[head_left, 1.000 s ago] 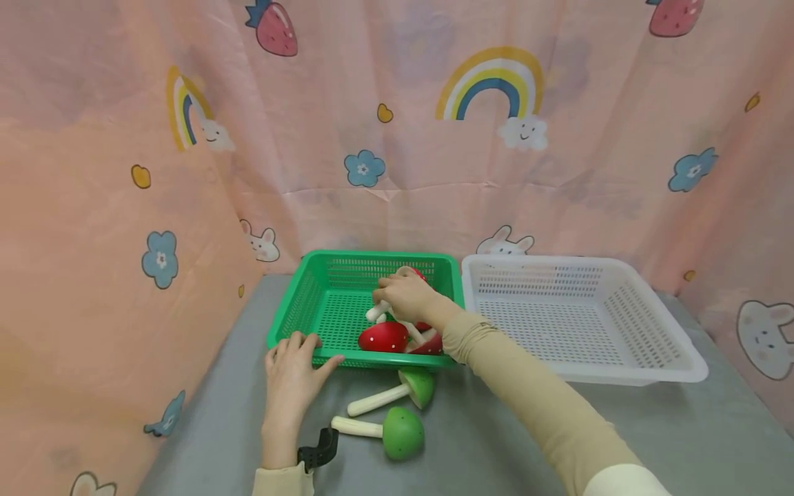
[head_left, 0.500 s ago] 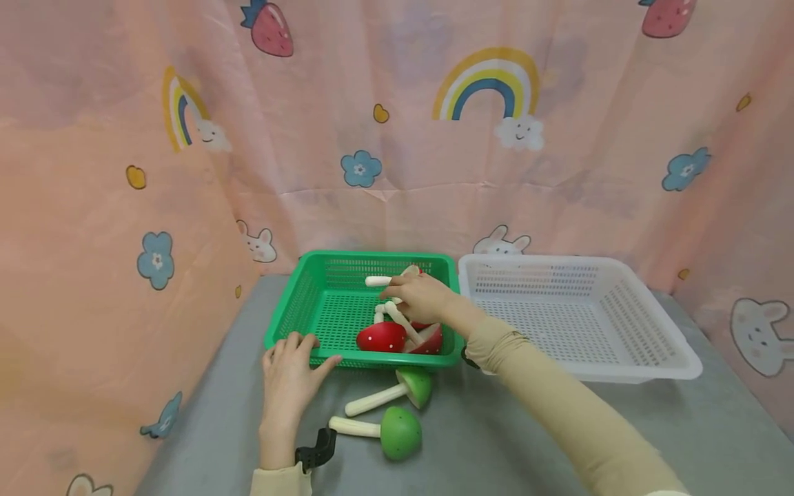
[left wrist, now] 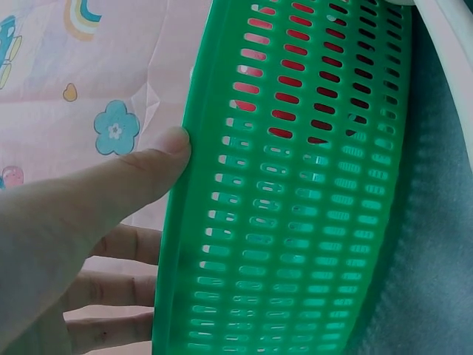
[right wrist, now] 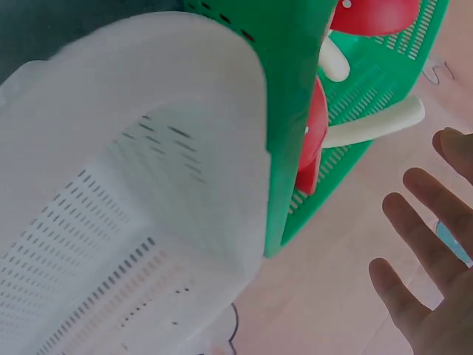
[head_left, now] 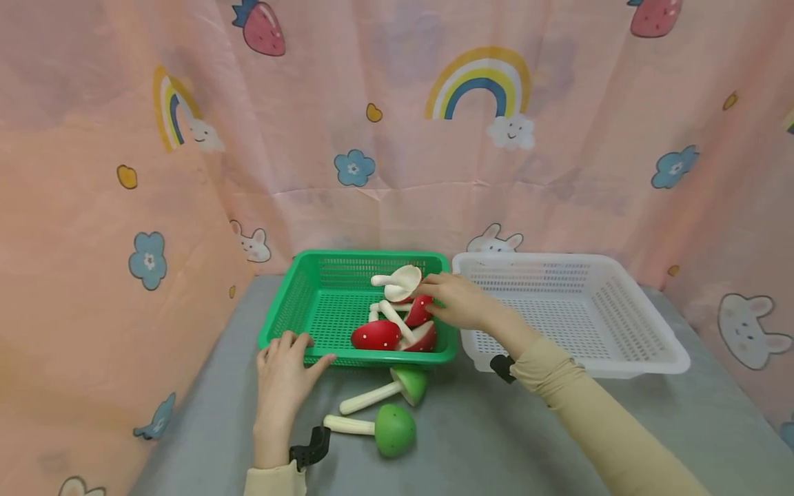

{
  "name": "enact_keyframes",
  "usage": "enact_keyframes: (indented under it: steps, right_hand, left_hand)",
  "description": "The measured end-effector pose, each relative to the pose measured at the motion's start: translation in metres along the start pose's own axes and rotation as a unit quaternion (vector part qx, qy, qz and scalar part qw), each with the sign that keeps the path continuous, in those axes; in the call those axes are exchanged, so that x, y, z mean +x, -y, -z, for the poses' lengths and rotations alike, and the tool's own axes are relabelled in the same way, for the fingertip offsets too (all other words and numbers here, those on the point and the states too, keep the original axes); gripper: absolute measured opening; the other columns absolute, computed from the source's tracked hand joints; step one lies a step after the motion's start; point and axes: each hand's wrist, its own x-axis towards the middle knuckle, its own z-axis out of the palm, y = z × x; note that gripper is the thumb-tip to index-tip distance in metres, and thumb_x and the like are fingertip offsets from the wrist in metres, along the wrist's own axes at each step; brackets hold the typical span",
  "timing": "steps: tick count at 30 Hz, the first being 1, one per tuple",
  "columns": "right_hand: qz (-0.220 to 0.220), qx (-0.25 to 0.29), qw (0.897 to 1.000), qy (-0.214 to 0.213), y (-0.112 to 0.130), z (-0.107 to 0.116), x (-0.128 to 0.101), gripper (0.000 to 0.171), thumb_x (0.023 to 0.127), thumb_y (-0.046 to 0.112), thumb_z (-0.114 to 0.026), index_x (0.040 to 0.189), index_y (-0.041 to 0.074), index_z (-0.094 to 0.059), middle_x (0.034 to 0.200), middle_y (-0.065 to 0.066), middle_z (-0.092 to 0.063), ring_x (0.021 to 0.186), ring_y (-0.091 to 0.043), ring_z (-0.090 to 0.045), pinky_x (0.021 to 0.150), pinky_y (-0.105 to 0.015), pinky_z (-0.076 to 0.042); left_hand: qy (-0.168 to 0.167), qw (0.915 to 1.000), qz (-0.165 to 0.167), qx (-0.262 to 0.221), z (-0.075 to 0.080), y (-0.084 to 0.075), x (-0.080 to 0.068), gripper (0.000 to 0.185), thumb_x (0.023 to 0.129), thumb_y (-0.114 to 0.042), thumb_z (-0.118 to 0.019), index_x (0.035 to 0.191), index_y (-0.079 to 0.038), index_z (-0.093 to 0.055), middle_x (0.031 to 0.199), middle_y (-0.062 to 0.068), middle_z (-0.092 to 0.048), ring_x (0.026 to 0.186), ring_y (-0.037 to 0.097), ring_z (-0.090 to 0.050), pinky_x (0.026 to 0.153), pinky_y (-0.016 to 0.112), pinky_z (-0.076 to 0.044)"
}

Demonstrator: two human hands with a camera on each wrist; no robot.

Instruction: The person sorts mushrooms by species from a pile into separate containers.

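My left hand (head_left: 285, 375) holds the front rim of the green basket (head_left: 288, 303), its fingers over the edge and its thumb (left wrist: 166, 148) against the rim. Several toy mushrooms with red, white-dotted caps lie in the basket's right part. One red-capped mushroom (head_left: 377, 335) is at the front. Toward the back another mushroom (head_left: 397, 281) shows its pale underside, its stem pointing left. Over the basket's right rim is my right hand (head_left: 459, 300), holding nothing; its fingers look spread and relaxed in the right wrist view, apart from the mushrooms.
A white basket (head_left: 645, 310) stands right beside the green one. Two green-capped mushrooms, one nearer the basket (head_left: 409, 384) and one lower (head_left: 395, 430), lie on the grey table (head_left: 484, 441) in front. A pink printed curtain (head_left: 298, 103) hangs behind.
My right hand has let go of a mushroom in the green basket's back right and moved right, to the rim. My left hand has kept its place on the front rim.
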Motion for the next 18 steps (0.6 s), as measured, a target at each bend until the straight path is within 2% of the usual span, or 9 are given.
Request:
enact_keyframes:
  steps: [9, 12, 15, 18]
  right_hand:
    - [-0.029, 0.032, 0.999, -0.032, -0.004, 0.005, -0.034, 0.031, 0.086, 0.010, -0.069, 0.117, 0.014, -0.067, 0.114, -0.006, -0.066, 0.103, -0.024, -0.062, 0.088, -0.043, -0.054]
    - [-0.038, 0.033, 0.998, -0.042, -0.005, 0.003, -0.044, 0.033, 0.085, 0.011, -0.071, 0.118, 0.014, -0.067, 0.115, -0.006, -0.066, 0.105, -0.024, -0.063, 0.089, -0.041, -0.055]
    - [-0.048, 0.035, 0.997, -0.058, -0.009, 0.000, -0.056, 0.034, 0.085, 0.011, -0.072, 0.118, 0.014, -0.067, 0.115, -0.006, -0.067, 0.107, -0.024, -0.063, 0.090, -0.042, -0.055]
    - [-0.067, 0.048, 0.993, -0.079, -0.013, -0.003, -0.070, 0.034, 0.085, 0.010, -0.071, 0.119, 0.012, -0.067, 0.117, -0.007, -0.067, 0.111, -0.027, -0.062, 0.094, -0.046, -0.053]
  left_hand:
    - [0.000, 0.9999, -0.011, -0.004, 0.002, -0.008, -0.001, 0.040, 0.082, -0.038, -0.075, 0.106, -0.007, -0.066, 0.109, 0.013, -0.060, 0.108, 0.035, -0.052, 0.098, 0.057, -0.037]
    - [-0.021, 0.9994, -0.024, -0.010, 0.002, -0.013, -0.003, 0.036, 0.083, -0.034, -0.075, 0.105, -0.007, -0.067, 0.106, 0.011, -0.061, 0.105, 0.034, -0.054, 0.095, 0.055, -0.040]
    - [-0.064, 0.9953, -0.071, -0.016, 0.001, -0.019, -0.005, 0.029, 0.082, -0.028, -0.076, 0.101, -0.007, -0.068, 0.102, 0.010, -0.061, 0.100, 0.031, -0.056, 0.088, 0.052, -0.046]
    - [-0.103, 0.9849, -0.137, -0.017, -0.002, -0.026, -0.005, 0.025, 0.080, -0.022, -0.079, 0.097, -0.008, -0.069, 0.099, 0.009, -0.062, 0.095, 0.029, -0.058, 0.080, 0.048, -0.050]
